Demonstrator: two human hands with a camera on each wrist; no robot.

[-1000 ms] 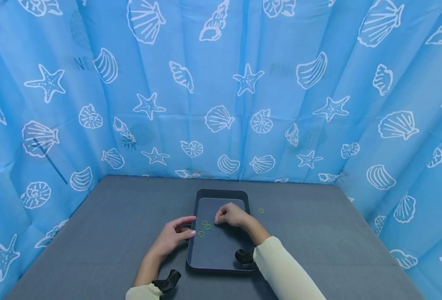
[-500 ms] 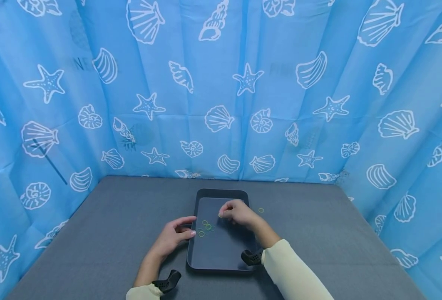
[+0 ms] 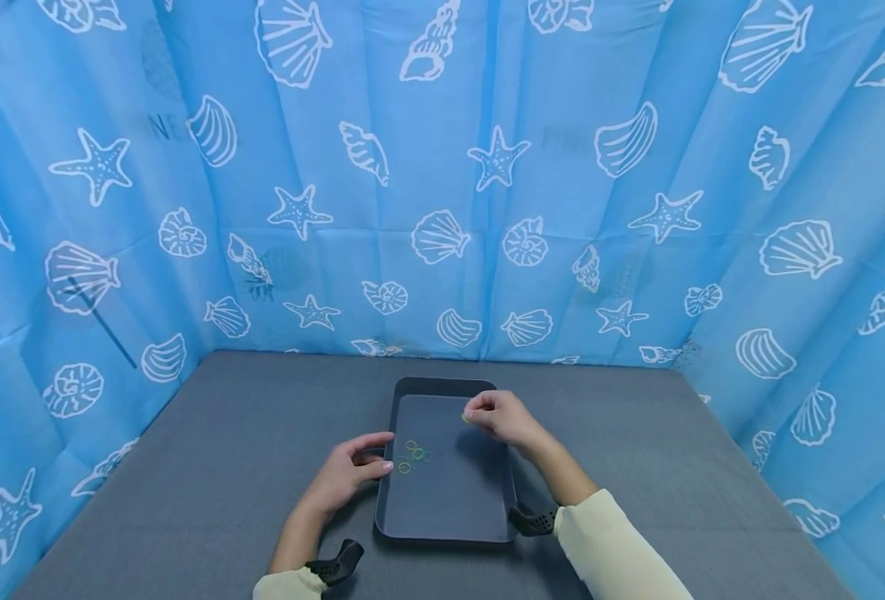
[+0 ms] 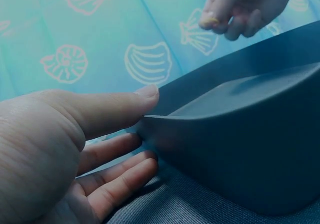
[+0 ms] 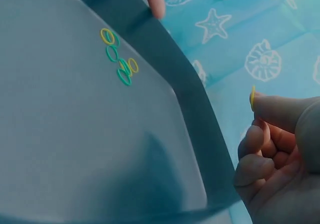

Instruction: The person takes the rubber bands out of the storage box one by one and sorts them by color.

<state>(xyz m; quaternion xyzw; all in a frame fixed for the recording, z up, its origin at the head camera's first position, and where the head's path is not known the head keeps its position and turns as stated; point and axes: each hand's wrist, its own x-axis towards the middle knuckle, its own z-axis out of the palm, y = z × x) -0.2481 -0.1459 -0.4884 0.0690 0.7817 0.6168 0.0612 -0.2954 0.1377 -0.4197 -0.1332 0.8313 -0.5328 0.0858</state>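
My right hand (image 3: 504, 418) pinches a small yellow rubber band (image 5: 253, 97) between thumb and fingertips, above the right side of a dark grey tray (image 3: 450, 508). Several yellow and green rubber bands (image 5: 123, 70) lie loosely grouped on the tray floor, toward its left side. At the tray's left rim rests my left hand (image 3: 343, 475). Its thumb (image 4: 120, 107) lies at the top edge in the left wrist view, with the other fingers spread lower along the outer wall. Whether those lower fingers press on the wall is hard to tell.
The tray stands on a table with a grey cloth (image 3: 285, 417). A blue curtain (image 3: 442, 183) with white shell and starfish prints hangs behind and at both sides. Each wrist carries a black camera mount (image 3: 335, 563).
My right hand has lifted and moved right and away from the band group, carrying the yellow band. It now covers the spot where a yellow band lay beside the tray. My left hand stays put.
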